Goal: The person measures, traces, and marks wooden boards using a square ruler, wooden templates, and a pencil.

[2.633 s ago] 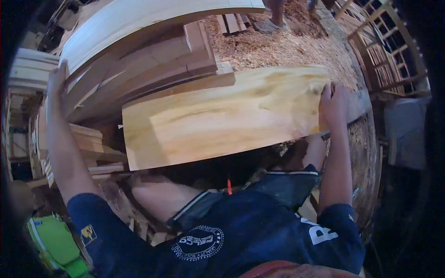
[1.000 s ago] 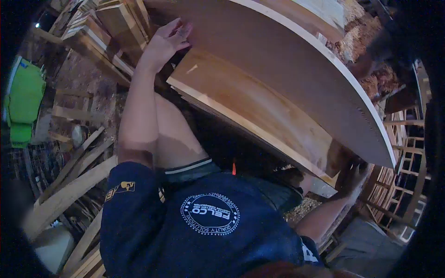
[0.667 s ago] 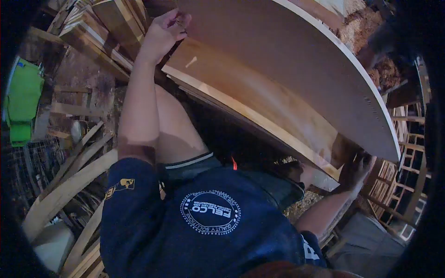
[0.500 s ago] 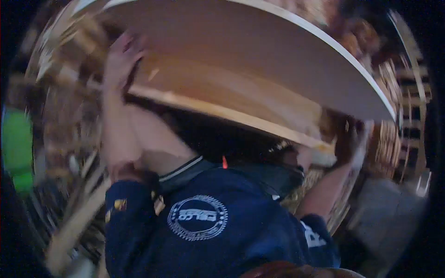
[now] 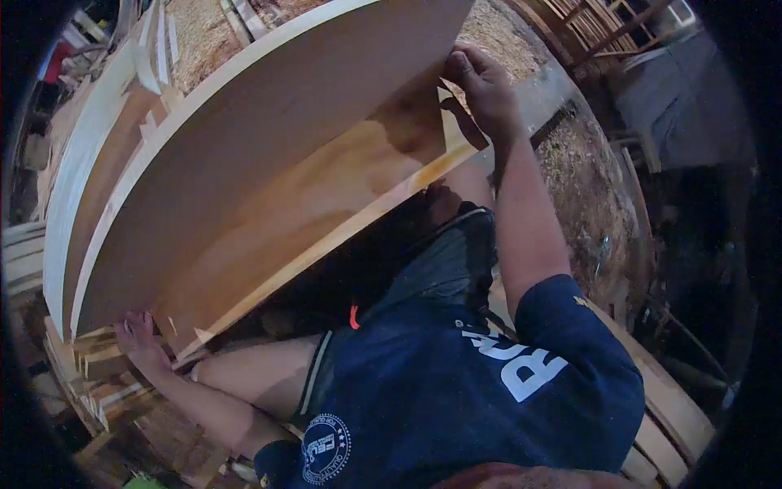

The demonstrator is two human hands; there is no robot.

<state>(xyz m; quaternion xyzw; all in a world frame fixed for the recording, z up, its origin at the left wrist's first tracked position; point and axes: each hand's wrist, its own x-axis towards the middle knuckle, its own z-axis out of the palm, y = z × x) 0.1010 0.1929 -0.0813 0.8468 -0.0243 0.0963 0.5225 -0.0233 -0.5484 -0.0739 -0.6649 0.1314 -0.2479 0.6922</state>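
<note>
A large brown wooden panel [image 5: 269, 138] with a pale edge slants across the upper middle, joined to a lighter board [image 5: 285, 216] along its near side. It lies in front of my torso, over my bent legs. My left hand [image 5: 140, 338] is at the panel's lower left end, with fingers up against its inner face. My right hand [image 5: 486, 90] grips the upper right end, fingers curled at the edge. The undersides of both boards are hidden.
Another pale-edged curved-looking board [image 5: 77, 212] lies just beyond the panel on the left. Wood shavings [image 5: 586, 179] cover the ground on the right. Stacked slats [image 5: 607, 33] stand at the upper right, and long planks [image 5: 660, 407] lie at the lower right.
The view has turned, and the panel now slants up to the right instead of down. My left hand appears lower and further left, my right hand higher. Both stay at the panel's ends.
</note>
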